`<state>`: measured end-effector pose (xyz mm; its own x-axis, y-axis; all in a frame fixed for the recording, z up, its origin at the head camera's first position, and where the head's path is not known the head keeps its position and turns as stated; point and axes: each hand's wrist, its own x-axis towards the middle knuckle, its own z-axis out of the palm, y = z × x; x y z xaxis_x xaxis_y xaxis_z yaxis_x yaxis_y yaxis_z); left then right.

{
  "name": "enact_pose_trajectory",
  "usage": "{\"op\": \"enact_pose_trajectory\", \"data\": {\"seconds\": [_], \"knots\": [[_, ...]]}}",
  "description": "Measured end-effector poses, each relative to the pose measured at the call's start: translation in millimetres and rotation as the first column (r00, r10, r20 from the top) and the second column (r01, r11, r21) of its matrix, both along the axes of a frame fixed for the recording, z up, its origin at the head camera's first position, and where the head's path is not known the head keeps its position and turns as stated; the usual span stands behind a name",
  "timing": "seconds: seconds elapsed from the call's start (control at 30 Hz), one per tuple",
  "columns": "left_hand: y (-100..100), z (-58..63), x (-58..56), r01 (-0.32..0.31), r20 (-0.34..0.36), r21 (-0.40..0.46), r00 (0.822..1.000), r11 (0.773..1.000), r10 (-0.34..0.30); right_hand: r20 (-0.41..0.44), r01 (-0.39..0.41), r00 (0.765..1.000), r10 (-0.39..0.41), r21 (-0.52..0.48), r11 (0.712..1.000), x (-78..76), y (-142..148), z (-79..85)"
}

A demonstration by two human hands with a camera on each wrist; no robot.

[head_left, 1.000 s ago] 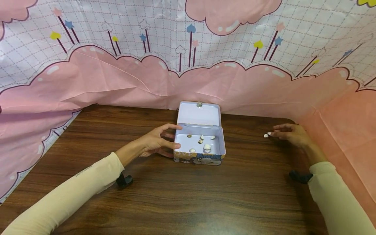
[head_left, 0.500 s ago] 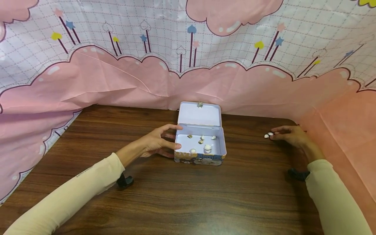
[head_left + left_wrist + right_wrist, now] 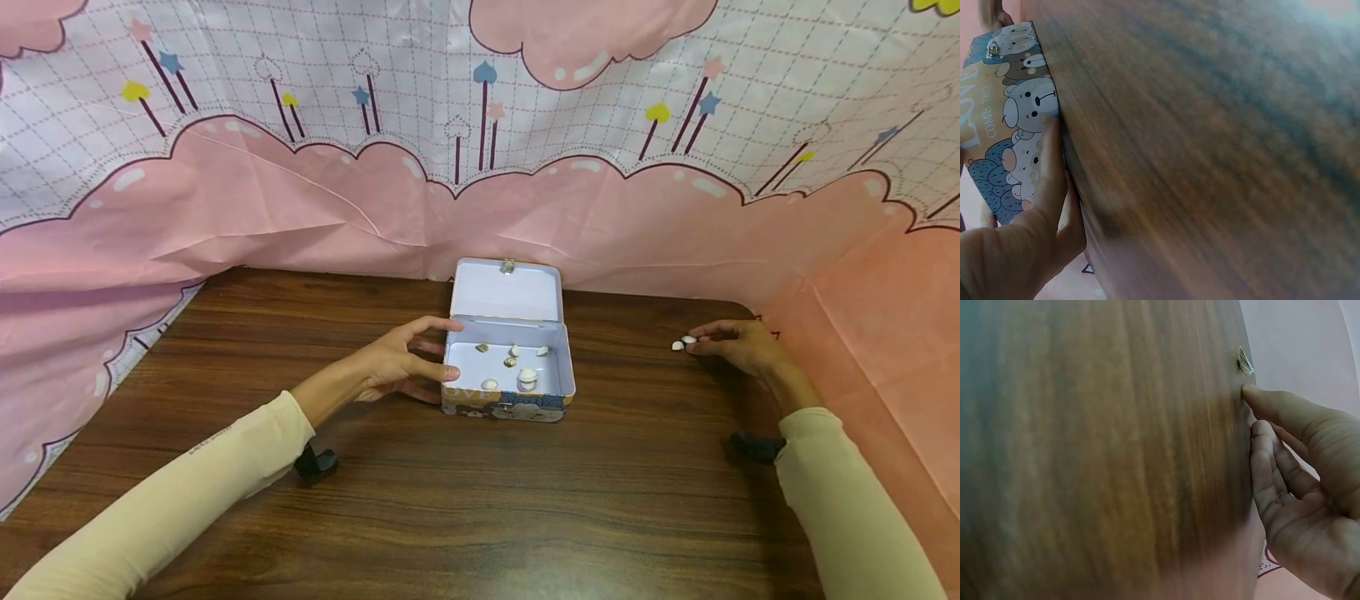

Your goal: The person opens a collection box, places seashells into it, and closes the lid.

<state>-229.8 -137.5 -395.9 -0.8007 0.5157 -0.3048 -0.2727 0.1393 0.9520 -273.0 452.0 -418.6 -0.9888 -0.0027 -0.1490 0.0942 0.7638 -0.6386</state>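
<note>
An open hinged tin box point(image 3: 567, 367) with a white inside and a bear print on its front point(image 3: 1032, 100) stands at the back middle of the table. My left hand point(image 3: 393, 360) grips its left end, thumb at the front corner and index finger at the rear rim. Several small seashells lie inside, among them a striped shell point(image 3: 511, 362) and a large white shell point(image 3: 528, 377). Far to the right, my right hand point(image 3: 738, 346) pinches a white seashell point(image 3: 689, 340) at table level between thumb and index finger. Close beside it lies another white seashell point(image 3: 677, 346).
The lid point(image 3: 506, 290) leans back near the pink printed cloth point(image 3: 337, 233) behind the table. A brown wooden table point(image 3: 480, 500) spreads out in front of the box. At the right, an orange-pink cloth wall point(image 3: 885, 333) rises close to my right hand.
My right hand has shifted slightly left and its fingertips have closed in around the right-hand seashell. My left hand stays on the tin box.
</note>
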Motion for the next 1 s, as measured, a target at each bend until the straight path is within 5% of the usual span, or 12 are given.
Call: {"op": "enact_pose_trajectory", "data": {"seconds": [1.0], "knots": [[-0.5,0.7,0.1,0.008,-0.008,-0.009,1.000,1.000,-0.008,-0.115,0.027,0.991,-0.063,-0.288,0.957,5.4,-2.1,-6.8]]}}
